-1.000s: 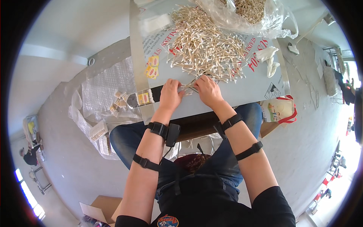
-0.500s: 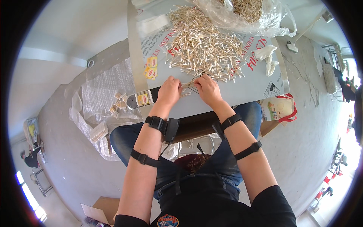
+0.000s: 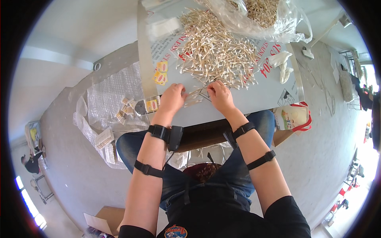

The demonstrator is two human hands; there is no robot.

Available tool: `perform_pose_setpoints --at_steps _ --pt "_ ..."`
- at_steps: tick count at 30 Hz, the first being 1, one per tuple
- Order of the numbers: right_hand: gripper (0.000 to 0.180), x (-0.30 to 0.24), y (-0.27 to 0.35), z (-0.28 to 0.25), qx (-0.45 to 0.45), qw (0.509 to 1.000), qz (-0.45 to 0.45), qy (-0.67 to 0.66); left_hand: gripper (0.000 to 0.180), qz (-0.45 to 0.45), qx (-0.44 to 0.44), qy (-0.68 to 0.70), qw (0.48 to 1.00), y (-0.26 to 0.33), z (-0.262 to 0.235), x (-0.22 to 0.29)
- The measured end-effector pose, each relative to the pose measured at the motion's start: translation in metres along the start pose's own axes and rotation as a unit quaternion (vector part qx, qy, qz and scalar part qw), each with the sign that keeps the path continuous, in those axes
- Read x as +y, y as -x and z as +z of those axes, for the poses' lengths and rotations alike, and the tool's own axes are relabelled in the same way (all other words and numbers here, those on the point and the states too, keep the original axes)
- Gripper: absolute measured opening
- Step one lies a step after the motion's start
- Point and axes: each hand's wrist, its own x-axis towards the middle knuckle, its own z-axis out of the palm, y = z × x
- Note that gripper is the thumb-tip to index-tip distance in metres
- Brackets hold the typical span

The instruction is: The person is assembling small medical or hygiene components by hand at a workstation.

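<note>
A large heap of cotton swabs (image 3: 218, 51) with wooden sticks and white tips covers the middle of the film-covered metal tabletop (image 3: 234, 104). At its near edge, my right hand (image 3: 220, 97) has its fingers bent in a pinch over swabs; how many it grips is hidden. Left of it, my left hand (image 3: 172, 99) hovers by the table's near edge, thumb and fingers apart with nothing visible between them. Several loose swabs (image 3: 193, 99) lie between the two hands. Small yellow and white cards (image 3: 160, 73) lie beyond my left hand.
A clear plastic bag (image 3: 283, 23) with more swabs sits at the far right, near crumpled white material (image 3: 282, 65). Left of my wrist is a swab pack with a yellow label (image 3: 151, 105). Bundled swabs (image 3: 104, 138) rest on bubble wrap (image 3: 113, 85). A printed bag (image 3: 293, 117) stands right of my knee.
My left hand has drawn back to the left and opened, away from the swabs both hands were at. More loose swabs now show between the hands. My right hand has barely shifted.
</note>
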Motion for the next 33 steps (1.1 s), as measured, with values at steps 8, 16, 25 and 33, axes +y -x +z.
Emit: perform_pose_setpoints --at_steps 8,16,25,33 --pt "0.007 -0.011 -0.009 0.000 -0.019 0.998 -0.012 0.053 0.008 0.027 0.100 0.033 0.994 0.014 0.021 -0.003" --pt "0.008 -0.014 -0.004 0.004 -0.030 0.999 -0.020 0.035 0.009 0.032 0.088 0.020 0.995 0.014 0.017 -0.001" --pt "0.006 -0.016 -0.011 0.005 -0.050 0.995 -0.031 0.085 0.004 0.069 0.100 -0.008 0.992 0.015 0.017 -0.007" --pt "0.005 -0.027 -0.003 0.014 -0.075 0.991 -0.030 0.102 0.003 0.017 0.159 0.110 0.981 0.018 0.017 -0.018"
